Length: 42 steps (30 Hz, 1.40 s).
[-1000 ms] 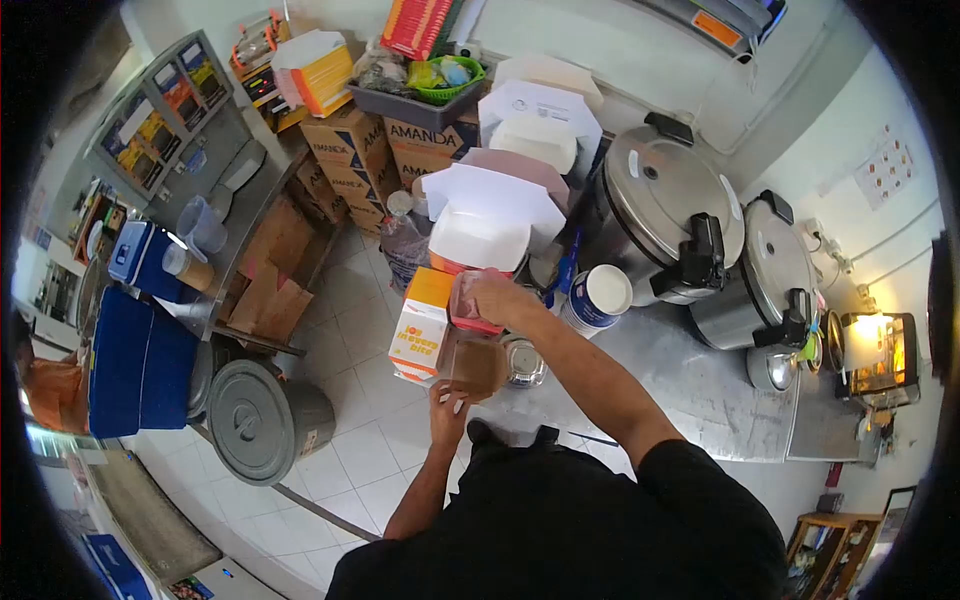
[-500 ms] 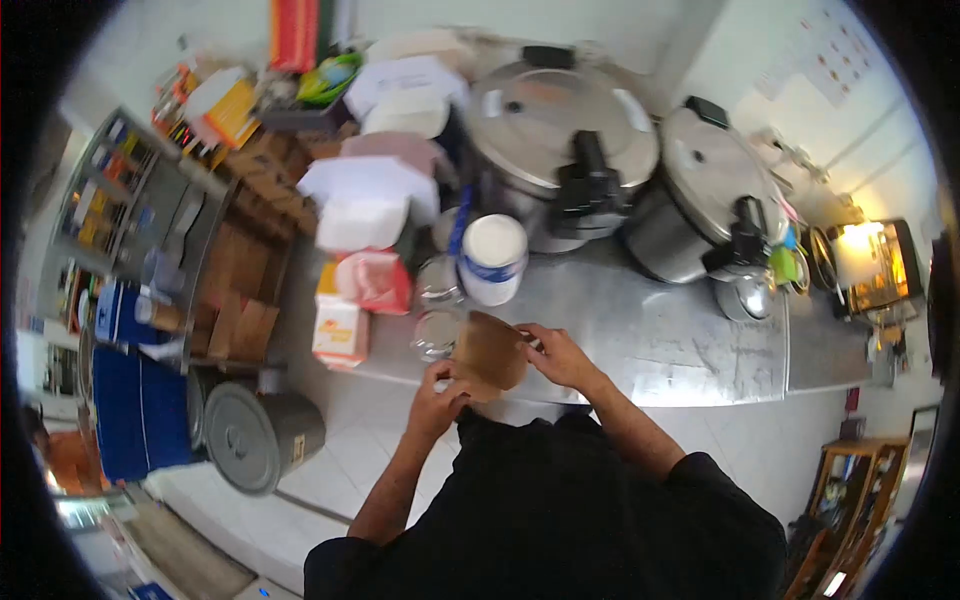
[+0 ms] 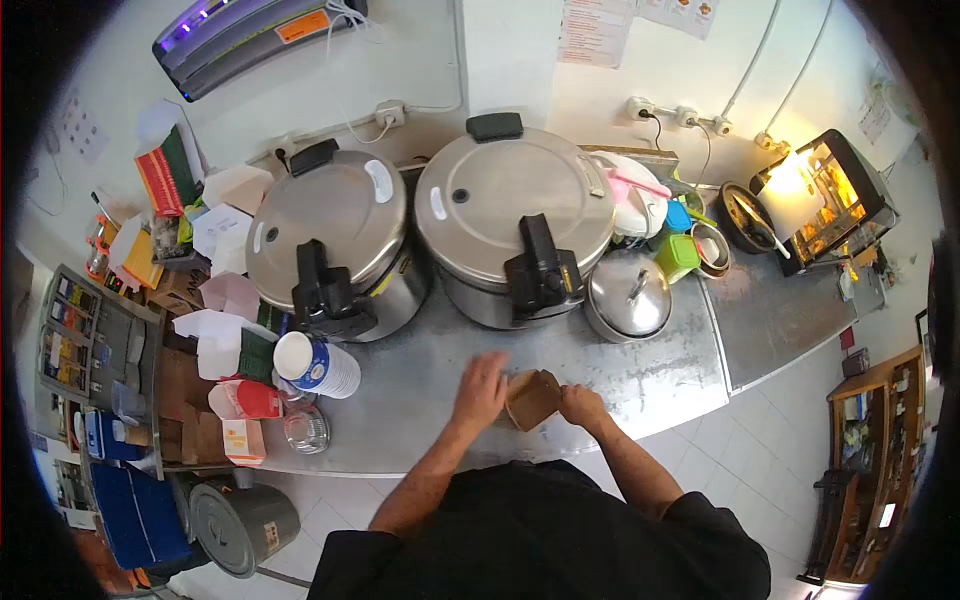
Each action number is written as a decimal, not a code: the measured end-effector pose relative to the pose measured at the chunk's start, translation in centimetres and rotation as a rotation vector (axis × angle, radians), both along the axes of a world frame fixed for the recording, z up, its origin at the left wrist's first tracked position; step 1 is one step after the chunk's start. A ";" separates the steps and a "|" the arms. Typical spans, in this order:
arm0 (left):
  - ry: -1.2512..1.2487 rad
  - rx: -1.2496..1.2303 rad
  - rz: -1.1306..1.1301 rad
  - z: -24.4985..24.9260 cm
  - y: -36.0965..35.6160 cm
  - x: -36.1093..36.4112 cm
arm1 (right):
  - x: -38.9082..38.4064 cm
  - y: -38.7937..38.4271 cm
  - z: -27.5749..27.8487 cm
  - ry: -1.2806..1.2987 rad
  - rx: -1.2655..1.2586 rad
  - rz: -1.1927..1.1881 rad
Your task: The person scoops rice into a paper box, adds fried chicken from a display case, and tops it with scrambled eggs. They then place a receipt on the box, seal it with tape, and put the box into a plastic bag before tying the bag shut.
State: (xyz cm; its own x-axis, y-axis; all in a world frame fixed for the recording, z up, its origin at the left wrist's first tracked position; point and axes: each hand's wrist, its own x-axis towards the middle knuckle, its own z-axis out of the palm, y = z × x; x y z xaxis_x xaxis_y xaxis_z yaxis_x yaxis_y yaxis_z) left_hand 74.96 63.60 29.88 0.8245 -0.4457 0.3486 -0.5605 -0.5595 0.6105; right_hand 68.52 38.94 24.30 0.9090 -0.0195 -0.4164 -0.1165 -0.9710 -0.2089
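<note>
A small brown cardboard food box (image 3: pixel 532 400), its mouth facing up, is held just above the front part of the steel counter. My right hand (image 3: pixel 583 407) grips its right side, fingers closed on the cardboard. To the left of the box is my left hand (image 3: pixel 481 388), slightly blurred, fingers stretched forward with nothing visible in them. A gap of counter seems to show between its fingers and the box. Beyond both hands stands a large steel rice cooker (image 3: pixel 510 210) with a black latch.
Another large cooker (image 3: pixel 330 230) stands to the left. Stacked paper cups (image 3: pixel 325 367), clear plastic lids (image 3: pixel 306 430) and folded food cartons (image 3: pixel 230 345) line the left side. A lidded steel pot (image 3: pixel 630 295) sits at right, before a lit display warmer (image 3: pixel 830 195). The steel counter (image 3: pixel 660 370) ends close to my body.
My left hand has let go of the box and moved forward beside it. My right hand keeps hold. The view has swung right, bringing the cookers directly ahead.
</note>
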 end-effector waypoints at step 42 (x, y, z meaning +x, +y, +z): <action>-0.133 -0.362 -0.123 33.5 -8.4 19.3 | 20.4 -4.5 24.6 -0.723 0.233 -0.118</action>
